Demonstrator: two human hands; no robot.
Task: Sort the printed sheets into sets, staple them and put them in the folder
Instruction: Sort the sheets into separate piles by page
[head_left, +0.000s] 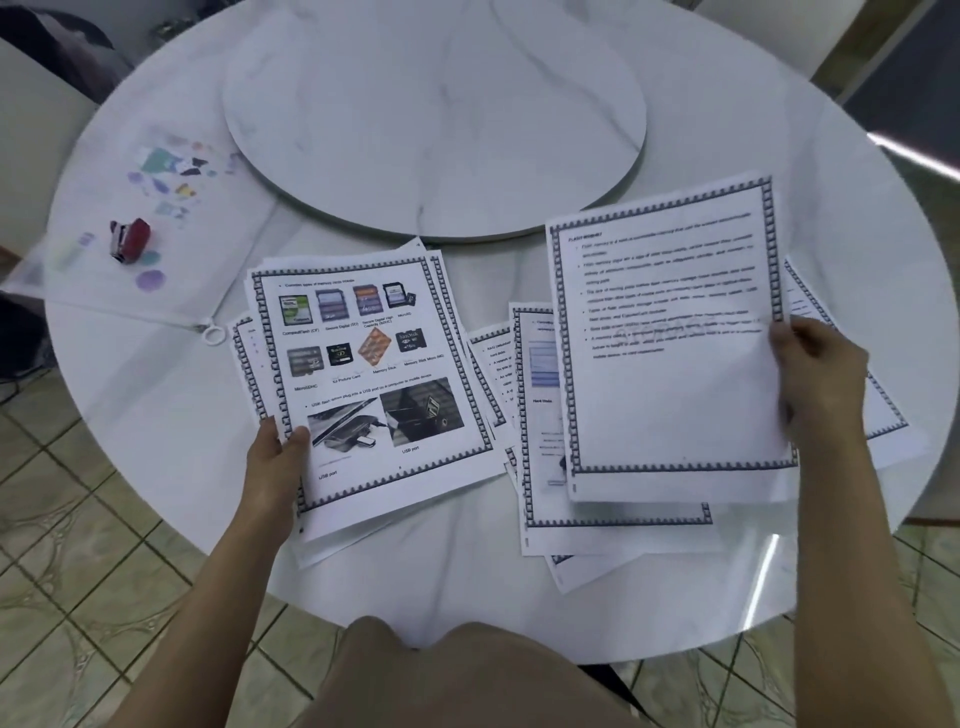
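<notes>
While my right grip (815, 374) pinches a text sheet (670, 338) by its edge above the loose pile (613, 530) under it, and my left grip (278, 452) pinches the picture-topped pile (374, 384) by its corner, fanned pages could slide and mix (neither pile is squared). I count two piles, one stapler (130, 239) and one folder (98, 187), both beyond my left grip.

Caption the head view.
Left hand grips the picture sheet, right hand holds a text sheet above loose sheets; stapler rests on the folder.
</notes>
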